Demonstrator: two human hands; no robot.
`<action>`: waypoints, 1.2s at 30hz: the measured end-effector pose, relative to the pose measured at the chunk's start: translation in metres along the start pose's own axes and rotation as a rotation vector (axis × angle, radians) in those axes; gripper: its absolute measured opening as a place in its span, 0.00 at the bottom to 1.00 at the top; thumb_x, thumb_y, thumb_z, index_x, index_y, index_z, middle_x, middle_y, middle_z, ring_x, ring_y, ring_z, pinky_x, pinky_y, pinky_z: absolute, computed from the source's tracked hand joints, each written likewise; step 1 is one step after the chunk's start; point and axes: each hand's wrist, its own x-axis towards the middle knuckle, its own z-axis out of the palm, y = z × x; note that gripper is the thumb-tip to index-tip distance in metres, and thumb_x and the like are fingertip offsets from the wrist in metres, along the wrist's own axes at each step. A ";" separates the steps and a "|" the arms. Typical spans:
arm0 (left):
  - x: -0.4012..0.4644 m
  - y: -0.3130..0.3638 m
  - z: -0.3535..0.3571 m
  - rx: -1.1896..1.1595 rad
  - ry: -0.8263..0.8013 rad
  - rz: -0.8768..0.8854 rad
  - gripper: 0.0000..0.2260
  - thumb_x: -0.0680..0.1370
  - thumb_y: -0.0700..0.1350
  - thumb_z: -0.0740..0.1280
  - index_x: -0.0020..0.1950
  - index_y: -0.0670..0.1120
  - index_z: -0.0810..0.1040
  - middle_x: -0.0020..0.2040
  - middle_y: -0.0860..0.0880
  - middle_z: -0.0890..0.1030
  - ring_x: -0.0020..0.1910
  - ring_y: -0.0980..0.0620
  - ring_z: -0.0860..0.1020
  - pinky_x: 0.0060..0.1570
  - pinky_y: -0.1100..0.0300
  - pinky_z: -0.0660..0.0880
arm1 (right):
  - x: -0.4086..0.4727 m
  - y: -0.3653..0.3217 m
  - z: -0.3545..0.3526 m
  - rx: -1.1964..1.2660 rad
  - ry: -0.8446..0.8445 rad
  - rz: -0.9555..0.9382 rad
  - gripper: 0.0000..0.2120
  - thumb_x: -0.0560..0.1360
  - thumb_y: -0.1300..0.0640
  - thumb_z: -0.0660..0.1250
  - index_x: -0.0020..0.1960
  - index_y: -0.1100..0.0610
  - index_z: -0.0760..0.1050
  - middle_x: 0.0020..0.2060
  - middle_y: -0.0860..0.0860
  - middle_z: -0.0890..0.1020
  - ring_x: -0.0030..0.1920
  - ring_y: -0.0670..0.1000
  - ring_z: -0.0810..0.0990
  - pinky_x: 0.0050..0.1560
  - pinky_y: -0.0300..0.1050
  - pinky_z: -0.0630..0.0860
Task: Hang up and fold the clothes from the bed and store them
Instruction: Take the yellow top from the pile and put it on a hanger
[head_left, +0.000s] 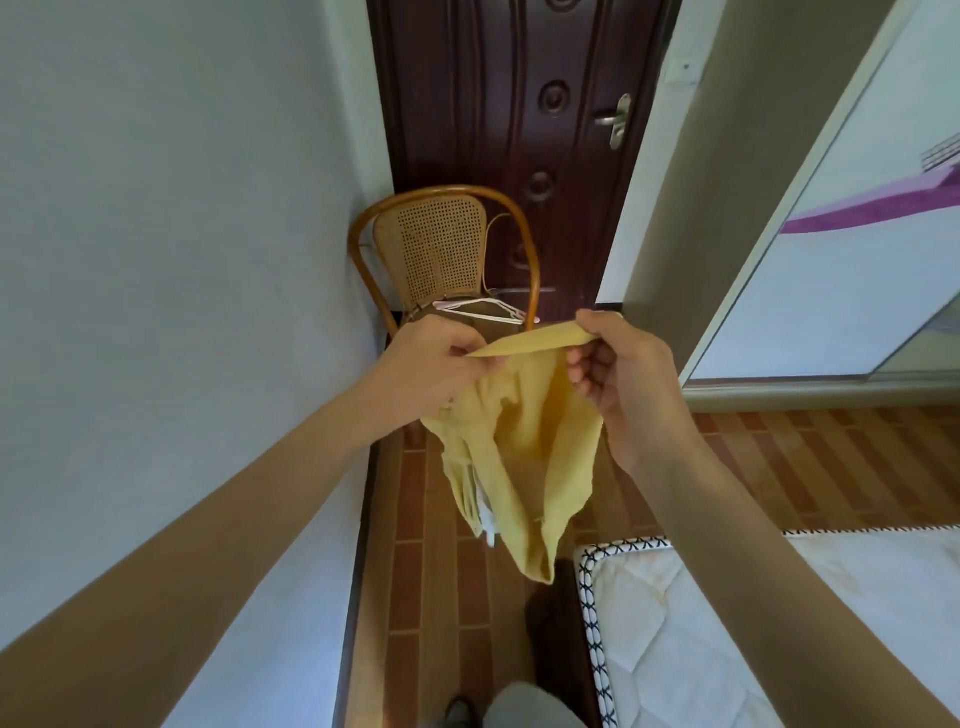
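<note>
From the head camera, the left hand (431, 364) and right hand (618, 374) each pinch one end of a strap on the yellow garment (519, 457), which hangs in the air between the cane chair (441, 249) and the mattress (779, 623). White hangers (488, 310), possibly several, lie on the seat. Freeing either hand to reach for one leaves a single thin pinch, so the garment could slide to the floor.

Yellow garment (524, 457) stretched between left hand (436, 364) and right hand (623, 374), before cane chair (441, 249).
</note>
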 end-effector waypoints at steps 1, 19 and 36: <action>0.013 -0.002 -0.003 -0.002 -0.009 0.004 0.10 0.78 0.47 0.70 0.46 0.40 0.84 0.45 0.36 0.82 0.47 0.40 0.80 0.47 0.46 0.77 | 0.012 0.000 0.003 -0.003 0.007 -0.001 0.11 0.78 0.57 0.66 0.38 0.59 0.77 0.26 0.50 0.77 0.27 0.45 0.73 0.31 0.36 0.70; 0.274 -0.034 -0.040 -0.120 0.036 -0.055 0.09 0.78 0.45 0.68 0.39 0.43 0.82 0.40 0.37 0.79 0.45 0.38 0.78 0.51 0.39 0.75 | 0.277 -0.046 0.048 -0.053 -0.072 0.054 0.10 0.78 0.58 0.66 0.38 0.58 0.77 0.28 0.50 0.77 0.27 0.45 0.73 0.31 0.36 0.69; 0.456 -0.047 -0.040 -0.047 0.018 -0.021 0.09 0.79 0.42 0.67 0.39 0.45 0.82 0.39 0.45 0.81 0.39 0.54 0.77 0.39 0.63 0.71 | 0.453 -0.071 0.051 -0.102 -0.072 0.101 0.09 0.78 0.58 0.66 0.40 0.59 0.78 0.28 0.50 0.79 0.28 0.45 0.74 0.31 0.36 0.70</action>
